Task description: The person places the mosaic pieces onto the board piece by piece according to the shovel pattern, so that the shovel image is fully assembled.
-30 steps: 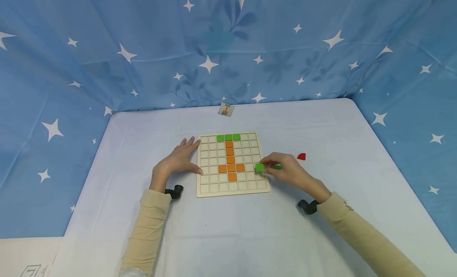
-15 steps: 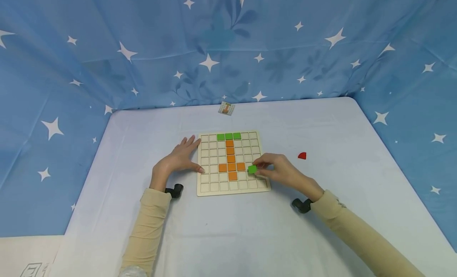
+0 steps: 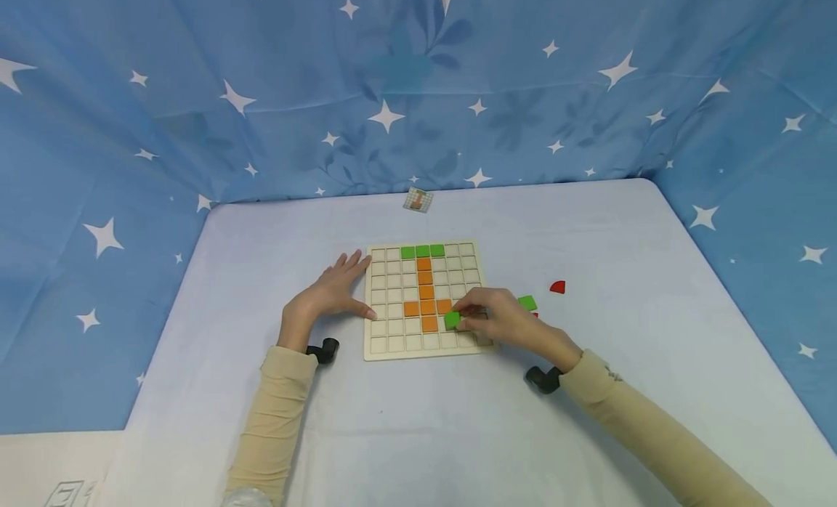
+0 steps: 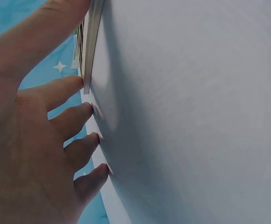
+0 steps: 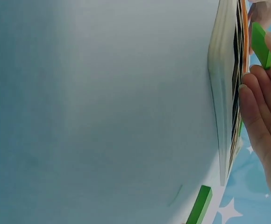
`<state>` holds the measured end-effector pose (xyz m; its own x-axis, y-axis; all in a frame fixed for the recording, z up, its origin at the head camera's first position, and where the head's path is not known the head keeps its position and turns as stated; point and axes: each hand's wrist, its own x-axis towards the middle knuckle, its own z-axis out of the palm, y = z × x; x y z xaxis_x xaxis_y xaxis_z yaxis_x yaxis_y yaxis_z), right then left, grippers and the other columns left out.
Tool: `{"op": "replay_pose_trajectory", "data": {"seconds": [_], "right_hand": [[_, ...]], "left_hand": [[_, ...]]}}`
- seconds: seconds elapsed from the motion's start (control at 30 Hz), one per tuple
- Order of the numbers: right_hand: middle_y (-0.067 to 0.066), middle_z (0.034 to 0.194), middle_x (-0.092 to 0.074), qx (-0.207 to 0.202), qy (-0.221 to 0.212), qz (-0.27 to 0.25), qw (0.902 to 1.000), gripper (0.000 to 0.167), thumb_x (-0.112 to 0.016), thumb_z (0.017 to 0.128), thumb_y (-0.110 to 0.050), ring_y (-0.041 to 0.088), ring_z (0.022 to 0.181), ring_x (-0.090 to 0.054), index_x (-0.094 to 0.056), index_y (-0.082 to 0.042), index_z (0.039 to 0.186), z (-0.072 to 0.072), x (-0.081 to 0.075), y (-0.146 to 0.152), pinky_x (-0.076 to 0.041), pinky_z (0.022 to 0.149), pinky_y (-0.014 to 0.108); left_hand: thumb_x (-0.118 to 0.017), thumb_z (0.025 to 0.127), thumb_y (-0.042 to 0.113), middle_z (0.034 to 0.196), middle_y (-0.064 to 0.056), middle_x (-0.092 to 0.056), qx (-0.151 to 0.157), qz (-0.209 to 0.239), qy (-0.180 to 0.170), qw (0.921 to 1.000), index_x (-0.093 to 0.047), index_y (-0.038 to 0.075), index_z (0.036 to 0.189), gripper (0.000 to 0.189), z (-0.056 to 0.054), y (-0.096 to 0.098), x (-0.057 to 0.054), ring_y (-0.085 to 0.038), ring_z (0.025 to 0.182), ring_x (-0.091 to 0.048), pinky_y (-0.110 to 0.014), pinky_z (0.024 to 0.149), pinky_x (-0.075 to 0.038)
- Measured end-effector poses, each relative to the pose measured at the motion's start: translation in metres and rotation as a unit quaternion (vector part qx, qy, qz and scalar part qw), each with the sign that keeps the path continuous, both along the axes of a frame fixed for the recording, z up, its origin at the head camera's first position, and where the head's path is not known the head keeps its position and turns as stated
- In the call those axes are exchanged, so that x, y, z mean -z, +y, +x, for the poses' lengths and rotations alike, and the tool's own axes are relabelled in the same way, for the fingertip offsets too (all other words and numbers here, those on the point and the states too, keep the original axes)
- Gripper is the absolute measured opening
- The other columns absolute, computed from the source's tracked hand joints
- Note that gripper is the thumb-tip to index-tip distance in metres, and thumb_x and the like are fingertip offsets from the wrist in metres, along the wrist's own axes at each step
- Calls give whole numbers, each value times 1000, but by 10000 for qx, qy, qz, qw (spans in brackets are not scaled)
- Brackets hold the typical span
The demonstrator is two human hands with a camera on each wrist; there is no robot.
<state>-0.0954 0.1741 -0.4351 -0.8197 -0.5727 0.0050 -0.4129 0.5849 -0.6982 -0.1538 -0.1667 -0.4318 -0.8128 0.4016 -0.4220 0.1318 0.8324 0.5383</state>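
Observation:
A wooden grid board (image 3: 386, 347) lies on the table, bearing a row of green square tiles (image 3: 423, 251) at its far edge and several orange tiles (image 3: 426, 293) in a cross-like shape. My right hand (image 3: 500, 318) pinches a green square tile (image 3: 452, 320) between thumb and fingertips, over the board just right of the lowest orange tile. In the right wrist view the pinched green tile (image 5: 261, 44) is tilted above the board's surface. My left hand (image 3: 330, 289) is spread at the board's left edge; its thumb and index fingertip touch the edge in the left wrist view.
A loose green tile (image 3: 527, 303) lies right of the board, with a bit of red beside it partly hidden by the right hand. Farther right is a red quarter-round piece (image 3: 558, 287). A small pattern card (image 3: 418, 200) lies behind the board. A blue star-patterned curtain (image 3: 294, 93) borders the table.
My right hand has carried the green tile leftward over the board, from its right edge toward the orange tiles. The loose green tile now shows behind the hand. My left hand stays put.

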Motion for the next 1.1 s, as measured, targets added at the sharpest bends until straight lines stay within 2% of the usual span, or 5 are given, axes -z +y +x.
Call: {"op": "replay_pose_trajectory", "data": {"seconds": [0.13, 0.23, 0.53, 0.77, 1.1], "right_hand": [[4, 103, -75, -33, -24, 4, 10000, 28, -84, 86, -12, 14, 89, -68, -76, -3, 112, 1, -1, -3, -61, 84, 32], [4, 103, -75, -155, 118, 50, 9998, 28, -83, 86, -12, 15, 90, -68, -76, -2, 111, 1, 0, -5, -61, 83, 32], [5, 100, -73, -354, 452, 125, 9983, 25, -84, 86, -11, 15, 86, -64, -77, -2, 108, 2, 3, -13, -58, 78, 28], [5, 100, -72, -344, 428, 158, 9984, 25, -84, 86, -10, 16, 86, -64, -76, -1, 108, 2, 2, -16, -59, 78, 29], [7, 102, -71, -430, 534, 322, 9971, 24, -82, 87, -8, 14, 81, -60, -77, 0, 109, 3, 1, -16, -54, 71, 24]], "left_hand": [[-89, 79, 40, 174, -14, 1, 26, -20, -4, 10000, -12, 10, 167, 120, 1, 1, -1, -36, 160, 6, -55, 130, 1], [-90, 78, 40, 174, -14, 0, 24, -18, 15, 10000, -13, 10, 166, 121, 1, 2, -2, -36, 160, 6, -54, 130, 0], [-91, 77, 38, 174, -13, 1, 9, 15, -2, 10000, -12, 10, 166, 122, 0, 2, 0, -35, 161, 6, -53, 130, 0], [-90, 78, 39, 174, -12, 0, -41, 5, -4, 10000, -12, 12, 167, 122, 0, 0, -1, -34, 161, 6, -52, 130, 1], [-90, 79, 38, 174, -13, 0, -1, 9, -9, 10000, -11, 11, 167, 121, 1, 2, -2, -35, 161, 6, -54, 130, 1]]}}
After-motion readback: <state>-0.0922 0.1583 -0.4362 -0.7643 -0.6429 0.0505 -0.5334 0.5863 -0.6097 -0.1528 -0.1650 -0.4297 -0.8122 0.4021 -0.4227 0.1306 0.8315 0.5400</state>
